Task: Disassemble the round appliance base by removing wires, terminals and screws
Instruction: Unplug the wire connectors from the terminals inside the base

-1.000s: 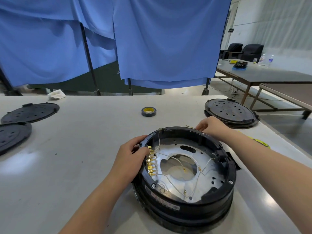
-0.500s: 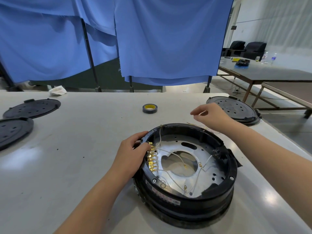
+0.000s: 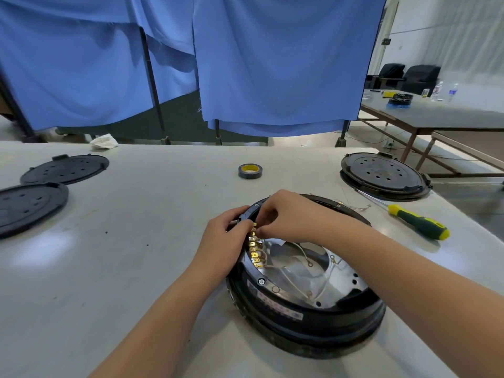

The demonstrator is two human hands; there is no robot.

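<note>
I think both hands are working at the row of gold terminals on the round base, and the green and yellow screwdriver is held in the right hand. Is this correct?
Not quite. The head view shows the screwdriver lying on the table, right of the round base. The right hand pinches at the top of the gold terminals; the left hand grips the rim beside them.

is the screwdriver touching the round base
Apart. The head view shows the screwdriver lying on the table to the right of the round base, with a strip of bare tabletop plainly between them.
</note>
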